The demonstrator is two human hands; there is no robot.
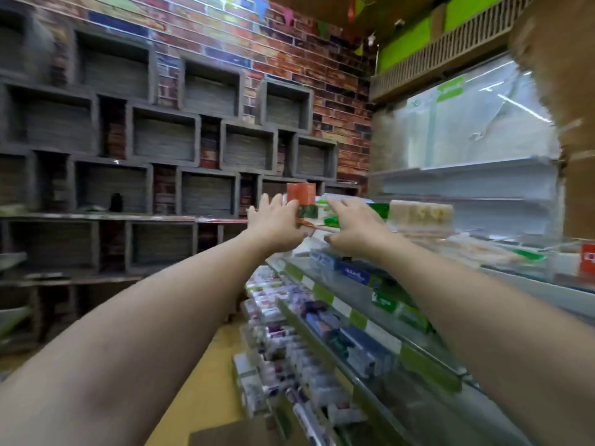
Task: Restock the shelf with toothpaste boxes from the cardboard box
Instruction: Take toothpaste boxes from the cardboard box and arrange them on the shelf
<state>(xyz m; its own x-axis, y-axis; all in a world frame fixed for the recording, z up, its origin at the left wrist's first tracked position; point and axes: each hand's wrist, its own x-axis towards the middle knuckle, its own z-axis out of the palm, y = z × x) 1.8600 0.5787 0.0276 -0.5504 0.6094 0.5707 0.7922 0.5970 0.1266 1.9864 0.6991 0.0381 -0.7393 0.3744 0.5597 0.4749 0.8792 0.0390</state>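
Observation:
Both my arms reach forward to the top tier of the shelf (502,278) on the right. My left hand (273,225) lies with straight fingers against the left side of a stack of toothpaste boxes (314,211), green and white, with an orange-red box (301,192) standing on top. My right hand (354,225) rests flat on the right side of the same stack, fingers stretched forward. A corner of the cardboard box (231,432) shows at the bottom edge. The picture is blurred by motion.
Lower shelf tiers (354,320) hold rows of blue, green and white boxes. Pale packets (418,212) sit on the top tier right of my hands. Grey cubby shelving (161,140) covers the brick wall on the left. A yellow floor (206,381) runs between them.

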